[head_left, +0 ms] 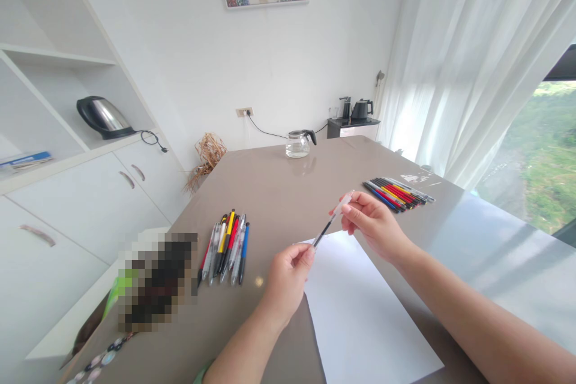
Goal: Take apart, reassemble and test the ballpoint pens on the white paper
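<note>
A clear-barrelled pen (333, 219) is held slanted above a white sheet of paper (364, 312). My right hand (371, 223) pinches its upper end. My left hand (288, 279) pinches the dark lower tip or cap. To the left lies a row of several pens (226, 246) in black, yellow, red, clear and blue. Further right lies a second row of several capped pens (396, 192) in blue, red, yellow and black.
The brown table (270, 192) carries a glass coffee pot (299, 143) at its far edge. White cabinets with a steel kettle (103, 115) stand at the left. A pixelated patch (157, 279) covers the near left. A curtain and window fill the right.
</note>
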`<state>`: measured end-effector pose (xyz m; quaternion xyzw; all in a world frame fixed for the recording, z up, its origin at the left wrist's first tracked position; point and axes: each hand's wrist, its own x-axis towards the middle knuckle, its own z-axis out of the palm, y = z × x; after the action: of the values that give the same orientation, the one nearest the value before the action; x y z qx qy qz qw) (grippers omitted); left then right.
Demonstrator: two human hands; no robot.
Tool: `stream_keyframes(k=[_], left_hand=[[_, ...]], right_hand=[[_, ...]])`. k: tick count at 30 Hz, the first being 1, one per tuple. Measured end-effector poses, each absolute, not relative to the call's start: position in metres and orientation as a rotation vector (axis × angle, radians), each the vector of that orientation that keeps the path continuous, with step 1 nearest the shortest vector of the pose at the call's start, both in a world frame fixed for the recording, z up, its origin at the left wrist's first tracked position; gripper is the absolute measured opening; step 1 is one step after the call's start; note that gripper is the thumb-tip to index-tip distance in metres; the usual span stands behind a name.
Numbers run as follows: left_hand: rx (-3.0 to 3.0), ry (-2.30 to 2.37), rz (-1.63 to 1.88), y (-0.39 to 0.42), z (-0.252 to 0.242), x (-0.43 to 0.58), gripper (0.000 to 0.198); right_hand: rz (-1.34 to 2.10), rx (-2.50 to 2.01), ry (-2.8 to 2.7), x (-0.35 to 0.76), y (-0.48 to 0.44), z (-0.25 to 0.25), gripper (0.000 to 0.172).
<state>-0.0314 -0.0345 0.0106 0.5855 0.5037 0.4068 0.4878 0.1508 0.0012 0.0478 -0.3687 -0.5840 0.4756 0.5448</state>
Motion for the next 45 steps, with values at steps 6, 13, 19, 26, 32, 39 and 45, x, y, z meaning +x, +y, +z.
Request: stream_keyframes(k=[6,13,19,26,32,39,45], left_hand=[[1.431,1.203,1.004,-0.035,0.012,-0.032,0.037],[1.417,1.195,1.029,-0.035,0.010,-0.032,0.037],[1.384,1.174,1.040,-0.035,0.009,-0.032,0.034],[1.382,1.177,1.034,-0.035,0.011,-0.031,0.033],[1.379,1.188,1.027,-0.035,0.012,-0.031,0.033],[1.373,1.201,1.030,-0.035,0.014,-0.032,0.036],[1.374,1.198,1.025,-0.035,0.012,-0.032,0.035]], right_hand=[[1.212,-0.899,-1.451,0.140,-0.003,0.040,0.018],[1.270,-0.872,-1.424,0.135,-0.005,0.038,0.019],[1.266,-0.890,-1.386,0.134,-0.005,0.037,0.019],[1.295,-0.892,-1.333,0.134,-0.004,0.034,0.019],[1.305,-0.853,-1.300,0.135,-0.003,0.032,0.023],[1.318,-0.875,-1.262,0.138,-0.001,0.030,0.021],[1.260,-0.884,-1.217,0.138,0.000,0.030,0.021]])
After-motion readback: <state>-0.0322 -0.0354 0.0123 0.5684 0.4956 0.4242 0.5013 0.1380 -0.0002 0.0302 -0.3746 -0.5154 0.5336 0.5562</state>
